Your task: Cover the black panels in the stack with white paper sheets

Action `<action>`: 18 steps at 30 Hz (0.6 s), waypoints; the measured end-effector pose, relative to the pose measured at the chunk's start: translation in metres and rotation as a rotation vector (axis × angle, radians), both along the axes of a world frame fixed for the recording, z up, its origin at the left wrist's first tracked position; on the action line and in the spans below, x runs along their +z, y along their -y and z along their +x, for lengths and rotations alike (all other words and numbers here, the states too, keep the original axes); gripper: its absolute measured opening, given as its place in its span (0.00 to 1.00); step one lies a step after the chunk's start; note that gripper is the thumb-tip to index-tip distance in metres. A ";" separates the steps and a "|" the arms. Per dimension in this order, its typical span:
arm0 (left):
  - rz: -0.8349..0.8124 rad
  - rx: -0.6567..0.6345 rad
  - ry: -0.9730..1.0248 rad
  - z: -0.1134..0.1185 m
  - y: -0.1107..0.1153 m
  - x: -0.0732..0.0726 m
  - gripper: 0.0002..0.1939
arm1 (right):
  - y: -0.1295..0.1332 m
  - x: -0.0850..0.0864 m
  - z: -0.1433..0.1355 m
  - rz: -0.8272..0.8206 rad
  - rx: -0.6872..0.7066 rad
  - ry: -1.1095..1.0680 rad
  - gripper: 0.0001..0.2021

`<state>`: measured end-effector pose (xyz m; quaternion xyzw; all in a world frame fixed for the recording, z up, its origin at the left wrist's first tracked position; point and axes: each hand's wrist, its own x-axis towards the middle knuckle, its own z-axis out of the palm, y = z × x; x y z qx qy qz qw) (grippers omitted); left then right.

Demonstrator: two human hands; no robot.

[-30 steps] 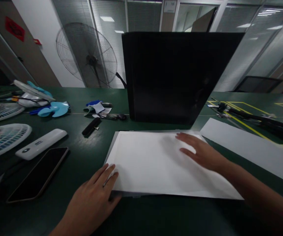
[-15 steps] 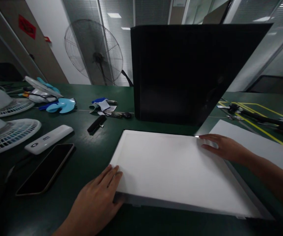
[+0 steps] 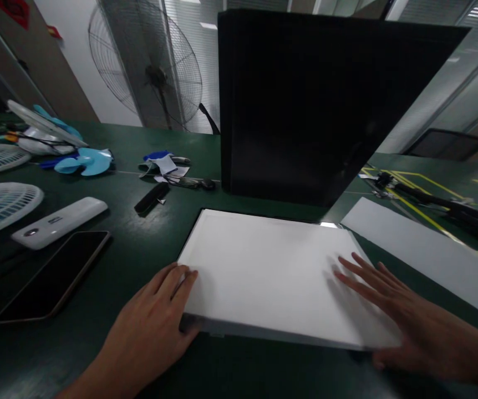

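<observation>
A white rectangular panel (image 3: 264,271) with a thin grey front side lies on the dark green table in front of me. My left hand (image 3: 151,321) grips its near left corner, fingers on top and thumb low at the front edge. Over the right side of the panel is my right hand (image 3: 397,310), open with fingers spread. Its fingertips are at or just above the white surface, and its thumb is near the front right corner. Behind the panel stands a large black board-like panel (image 3: 305,111), upright and leaning; what it belongs to is unclear.
To the left lie a phone (image 3: 56,277), a white handheld device (image 3: 60,221), fan grilles (image 3: 6,208) and a blue fan blade (image 3: 87,160). A black strip-like object (image 3: 151,198) is farther back. White paper (image 3: 426,255) and black rods (image 3: 442,205) lie right.
My right hand has come from the far right corner toward the near right side, its fingers spreading. The left hand keeps its hold at the near left corner. The view has shifted slightly.
</observation>
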<state>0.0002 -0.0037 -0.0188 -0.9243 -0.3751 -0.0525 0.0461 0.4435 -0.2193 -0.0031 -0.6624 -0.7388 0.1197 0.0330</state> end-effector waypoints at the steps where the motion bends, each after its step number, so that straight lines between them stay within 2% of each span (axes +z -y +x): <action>1: 0.004 0.004 0.010 0.000 0.000 -0.001 0.33 | 0.004 -0.001 -0.001 0.005 -0.011 0.009 0.54; 8: -0.046 0.036 -0.002 -0.004 -0.001 -0.005 0.32 | 0.007 -0.013 0.003 0.050 -0.010 0.026 0.44; 14: -0.064 0.034 0.070 -0.003 -0.004 0.000 0.29 | 0.012 -0.022 0.004 0.053 -0.047 0.053 0.53; 18: -0.074 0.049 0.108 -0.002 -0.010 0.001 0.30 | 0.017 -0.030 0.011 0.026 -0.110 0.047 0.50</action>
